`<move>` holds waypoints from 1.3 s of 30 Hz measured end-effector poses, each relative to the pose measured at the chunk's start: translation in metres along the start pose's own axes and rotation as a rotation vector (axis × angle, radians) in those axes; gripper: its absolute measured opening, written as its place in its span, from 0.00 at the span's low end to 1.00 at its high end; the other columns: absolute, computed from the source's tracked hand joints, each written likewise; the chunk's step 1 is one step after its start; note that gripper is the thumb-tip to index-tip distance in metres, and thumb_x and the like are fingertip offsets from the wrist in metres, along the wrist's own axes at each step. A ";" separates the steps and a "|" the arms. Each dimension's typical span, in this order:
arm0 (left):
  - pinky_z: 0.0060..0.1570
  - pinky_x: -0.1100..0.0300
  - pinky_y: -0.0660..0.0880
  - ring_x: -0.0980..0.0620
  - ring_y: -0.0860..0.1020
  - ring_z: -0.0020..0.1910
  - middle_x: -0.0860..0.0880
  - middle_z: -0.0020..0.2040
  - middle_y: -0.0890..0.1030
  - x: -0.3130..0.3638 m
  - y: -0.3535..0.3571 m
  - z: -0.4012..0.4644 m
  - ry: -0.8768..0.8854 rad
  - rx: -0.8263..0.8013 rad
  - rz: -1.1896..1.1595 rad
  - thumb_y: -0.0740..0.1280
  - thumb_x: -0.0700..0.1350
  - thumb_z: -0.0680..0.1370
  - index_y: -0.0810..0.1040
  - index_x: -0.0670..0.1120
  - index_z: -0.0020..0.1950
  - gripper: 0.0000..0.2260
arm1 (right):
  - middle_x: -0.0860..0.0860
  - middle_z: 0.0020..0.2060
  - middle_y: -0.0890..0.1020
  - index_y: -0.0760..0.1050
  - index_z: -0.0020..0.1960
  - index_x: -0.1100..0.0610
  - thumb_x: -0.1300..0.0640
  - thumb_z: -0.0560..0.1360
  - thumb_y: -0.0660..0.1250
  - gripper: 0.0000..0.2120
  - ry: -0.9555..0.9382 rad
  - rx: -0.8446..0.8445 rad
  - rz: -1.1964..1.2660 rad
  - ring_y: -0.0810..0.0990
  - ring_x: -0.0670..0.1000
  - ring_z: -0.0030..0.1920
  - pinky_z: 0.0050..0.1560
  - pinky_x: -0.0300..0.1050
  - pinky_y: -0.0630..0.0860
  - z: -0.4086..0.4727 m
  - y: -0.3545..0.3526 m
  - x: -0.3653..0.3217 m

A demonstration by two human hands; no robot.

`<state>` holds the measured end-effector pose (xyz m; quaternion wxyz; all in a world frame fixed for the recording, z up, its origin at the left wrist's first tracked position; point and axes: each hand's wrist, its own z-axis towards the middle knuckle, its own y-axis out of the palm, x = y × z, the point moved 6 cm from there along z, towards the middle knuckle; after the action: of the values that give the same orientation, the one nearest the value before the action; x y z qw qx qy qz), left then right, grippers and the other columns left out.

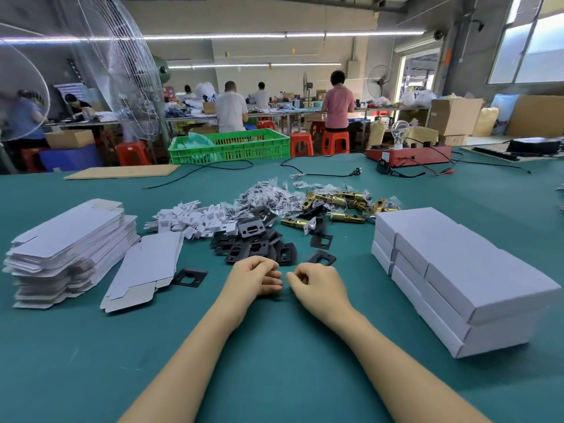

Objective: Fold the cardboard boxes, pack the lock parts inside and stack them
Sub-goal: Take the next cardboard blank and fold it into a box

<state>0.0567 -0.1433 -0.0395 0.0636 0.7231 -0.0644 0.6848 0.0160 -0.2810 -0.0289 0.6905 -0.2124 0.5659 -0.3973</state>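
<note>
Head view: both hands rest on the green table point(274, 346), close together, fingertips nearly meeting.
Left hand point(254, 277): fingers loosely curled, nothing visibly held.
Right hand point(317, 285): fingers curled inward, no object visible in the grip; can't tell if something small is tucked under them.

Just beyond the fingertips: pile of black plates point(253, 239). One loose black plate point(321, 257) sits right past the right-hand fingers, another point(321, 241) a bit further out. A single black plate point(189, 276) lies left of the left-hand fingers, touching the edge of a flat box blank point(143, 270).

Further left of that: tall stack of flat box blanks point(70, 251).
Beyond the black plates: heap of white card inserts point(195, 219), then small clear bags of screws point(268, 196), and to their right brass latch bolts point(345, 203).

Right of the right-hand fingers, well apart: stack of folded closed white boxes point(457, 270), three layers high, running toward the near edge.

Far end of table: green crate point(229, 146), cardboard sheet point(122, 171), red test box with a bulb point(409, 154), black cables point(320, 174). Other workers stand and sit at benches in the background; a fan point(122, 87) stands at left.
</note>
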 end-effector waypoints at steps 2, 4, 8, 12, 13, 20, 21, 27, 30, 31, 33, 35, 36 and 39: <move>0.31 0.61 0.80 0.52 0.81 0.30 0.42 0.40 0.82 0.009 -0.009 -0.001 0.022 0.058 -0.057 0.62 0.37 0.81 0.79 0.40 0.46 0.07 | 0.51 0.32 0.79 0.76 0.37 0.59 0.51 0.77 0.63 0.14 0.004 0.012 0.040 0.77 0.54 0.40 0.42 0.47 0.72 0.000 -0.001 0.003; 0.35 0.59 0.81 0.50 0.82 0.33 0.41 0.43 0.82 0.021 -0.035 -0.001 0.100 0.239 0.017 0.61 0.37 0.81 0.79 0.40 0.49 0.07 | 0.54 0.31 0.80 0.76 0.36 0.62 0.53 0.77 0.63 0.15 0.021 0.027 0.124 0.78 0.55 0.38 0.42 0.47 0.74 0.001 -0.002 0.005; 0.53 0.54 0.69 0.42 0.77 0.57 0.40 0.62 0.78 0.037 -0.098 -0.013 0.274 0.698 0.713 0.61 0.40 0.80 0.76 0.41 0.62 0.12 | 0.57 0.31 0.81 0.76 0.36 0.63 0.54 0.76 0.62 0.15 0.056 0.039 0.220 0.79 0.56 0.37 0.42 0.48 0.76 0.002 -0.002 0.007; 0.72 0.37 0.49 0.43 0.50 0.79 0.39 0.80 0.51 0.012 -0.124 -0.010 -0.130 0.684 1.282 0.57 0.57 0.82 0.55 0.44 0.78 0.30 | 0.56 0.31 0.81 0.75 0.36 0.62 0.54 0.76 0.63 0.15 0.107 0.076 0.290 0.80 0.56 0.37 0.41 0.48 0.76 0.004 -0.003 0.012; 0.72 0.36 0.51 0.43 0.52 0.78 0.39 0.79 0.54 0.006 -0.128 -0.010 -0.241 0.658 1.320 0.54 0.61 0.81 0.55 0.44 0.78 0.31 | 0.56 0.31 0.81 0.75 0.36 0.62 0.54 0.76 0.63 0.15 0.114 0.076 0.296 0.80 0.56 0.37 0.41 0.48 0.76 0.004 -0.003 0.012; 0.61 0.51 0.64 0.46 0.73 0.61 0.48 0.61 0.77 0.009 -0.121 -0.006 -0.244 0.650 1.499 0.51 0.54 0.84 0.72 0.48 0.62 0.16 | 0.55 0.31 0.81 0.76 0.36 0.61 0.54 0.77 0.63 0.14 0.118 0.064 0.320 0.81 0.56 0.37 0.43 0.50 0.78 0.006 -0.001 0.012; 0.59 0.52 0.64 0.46 0.73 0.61 0.48 0.60 0.77 0.010 -0.119 -0.005 -0.252 0.639 1.510 0.52 0.53 0.84 0.72 0.48 0.62 0.15 | 0.55 0.31 0.82 0.76 0.37 0.61 0.54 0.77 0.63 0.14 0.120 0.062 0.328 0.81 0.56 0.38 0.43 0.51 0.79 0.006 -0.001 0.012; 0.45 0.57 0.65 0.45 0.74 0.51 0.47 0.55 0.79 0.018 -0.109 -0.007 -0.229 0.602 1.500 0.58 0.41 0.81 0.73 0.46 0.59 0.09 | 0.57 0.32 0.82 0.76 0.37 0.63 0.54 0.76 0.63 0.15 0.128 0.074 0.355 0.80 0.58 0.37 0.43 0.53 0.79 0.006 -0.001 0.014; 0.31 0.60 0.62 0.45 0.68 0.30 0.40 0.35 0.79 0.043 -0.088 -0.019 0.195 0.793 1.395 0.64 0.29 0.75 0.75 0.37 0.47 0.05 | 0.60 0.32 0.81 0.75 0.38 0.66 0.52 0.78 0.62 0.18 0.132 0.097 0.383 0.77 0.56 0.31 0.41 0.54 0.79 0.006 -0.001 0.013; 0.28 0.62 0.62 0.47 0.64 0.24 0.39 0.26 0.75 0.053 -0.075 -0.027 0.427 0.832 1.347 0.66 0.27 0.73 0.75 0.34 0.40 0.05 | 0.59 0.31 0.81 0.75 0.38 0.67 0.49 0.78 0.62 0.21 0.136 0.098 0.424 0.76 0.53 0.29 0.37 0.52 0.79 0.006 -0.002 0.012; 0.22 0.63 0.62 0.50 0.60 0.19 0.43 0.20 0.68 0.068 -0.046 -0.049 0.880 0.916 1.272 0.62 0.30 0.75 0.75 0.35 0.33 0.11 | 0.54 0.29 0.81 0.75 0.39 0.65 0.42 0.77 0.62 0.25 0.160 0.078 0.541 0.76 0.48 0.24 0.26 0.44 0.76 0.005 -0.002 0.010; 0.20 0.61 0.65 0.47 0.68 0.19 0.45 0.24 0.73 0.069 -0.013 -0.059 1.123 0.798 1.256 0.60 0.36 0.78 0.80 0.39 0.36 0.14 | 0.52 0.30 0.82 0.76 0.40 0.63 0.36 0.77 0.60 0.28 0.188 0.061 0.656 0.78 0.49 0.23 0.21 0.38 0.69 0.004 -0.003 0.008; 0.21 0.59 0.68 0.46 0.73 0.22 0.46 0.28 0.77 0.065 0.005 -0.062 1.217 0.695 1.256 0.60 0.39 0.80 0.82 0.40 0.38 0.14 | 0.53 0.30 0.82 0.76 0.39 0.61 0.35 0.77 0.58 0.29 0.201 0.066 0.689 0.79 0.51 0.25 0.22 0.38 0.69 0.004 -0.003 0.008; 0.27 0.56 0.75 0.46 0.80 0.30 0.45 0.37 0.83 0.048 0.047 -0.067 1.381 0.298 1.230 0.59 0.44 0.83 0.84 0.39 0.44 0.17 | 0.50 0.28 0.77 0.72 0.32 0.56 0.41 0.80 0.57 0.24 0.289 0.146 0.681 0.76 0.52 0.32 0.31 0.42 0.68 0.008 -0.007 0.017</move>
<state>-0.0150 -0.1782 0.0122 -0.3791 -0.0043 -0.2949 0.8771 0.0225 -0.2999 -0.0319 0.7095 0.0959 0.6658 -0.2102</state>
